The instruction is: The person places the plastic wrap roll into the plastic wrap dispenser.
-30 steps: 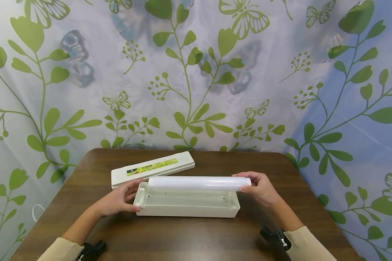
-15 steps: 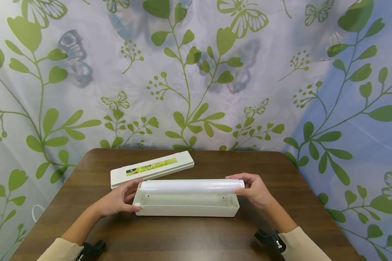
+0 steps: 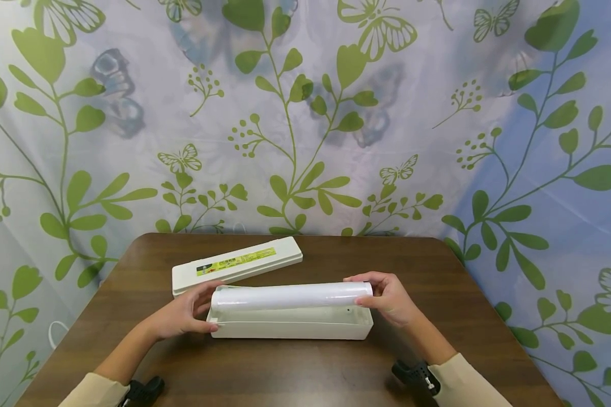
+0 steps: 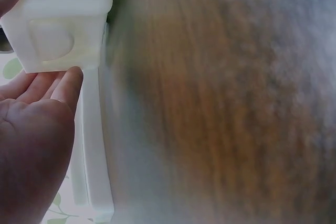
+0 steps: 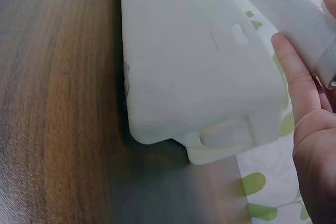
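A roll of cling film [image 3: 290, 297], white and glossy, hangs over a long pale box [image 3: 292, 330], its left end lower, at the box's left inner end. My right hand [image 3: 389, 299] grips the right end of the roll, thumb in front and fingers behind; in the right wrist view that hand [image 5: 315, 124] holds the roll [image 5: 294, 19] above and apart from the box [image 5: 199, 66]. My left hand [image 3: 185, 311] holds the box's left end, thumb at the front corner. In the left wrist view, fingertips of the left hand [image 4: 39, 124] touch the box end [image 4: 58, 40].
Behind the box lies its long white lid [image 3: 244, 263] with a yellow-green label, slanted on the brown wooden table [image 3: 305, 373]. A patterned cloth [image 3: 305, 113] with leaves and butterflies hangs right behind the table. Each wrist wears a black strap [image 3: 417, 376].
My right hand has moved the roll left and slightly toward me, bringing its left end down at the box's left end. The left hand stays on the box, which has barely shifted.
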Motion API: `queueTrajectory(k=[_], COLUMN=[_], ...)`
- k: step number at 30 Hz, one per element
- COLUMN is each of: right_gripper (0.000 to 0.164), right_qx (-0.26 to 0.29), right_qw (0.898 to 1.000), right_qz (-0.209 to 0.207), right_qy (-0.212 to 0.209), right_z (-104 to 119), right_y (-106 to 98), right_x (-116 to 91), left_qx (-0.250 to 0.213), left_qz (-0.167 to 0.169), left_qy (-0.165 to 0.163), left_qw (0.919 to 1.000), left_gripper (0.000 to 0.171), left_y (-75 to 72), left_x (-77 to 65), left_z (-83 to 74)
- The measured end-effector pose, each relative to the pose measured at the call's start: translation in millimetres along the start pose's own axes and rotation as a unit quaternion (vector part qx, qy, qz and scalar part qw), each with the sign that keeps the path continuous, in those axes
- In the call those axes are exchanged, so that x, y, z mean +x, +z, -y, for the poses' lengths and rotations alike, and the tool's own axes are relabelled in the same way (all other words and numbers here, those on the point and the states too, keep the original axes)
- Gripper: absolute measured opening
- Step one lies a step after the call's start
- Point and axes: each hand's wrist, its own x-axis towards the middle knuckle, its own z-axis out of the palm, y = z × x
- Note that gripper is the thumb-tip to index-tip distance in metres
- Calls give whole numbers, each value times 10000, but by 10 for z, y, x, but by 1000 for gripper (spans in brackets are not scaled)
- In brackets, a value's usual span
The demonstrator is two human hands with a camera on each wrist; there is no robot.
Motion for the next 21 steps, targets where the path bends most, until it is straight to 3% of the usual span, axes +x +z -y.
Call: queueTrajectory(k=[21], right_gripper=[37], right_qx=[-261], right_qw=[9995], right_qz=[-153], right_qy=[97], right_z=[-64], right_y=[76], right_x=[9], left_qx=[107], left_qz=[23], left_qy=[63], left_qw=[9999], left_gripper=[93], left_y=[-12], left_x=[19], left_z=[11])
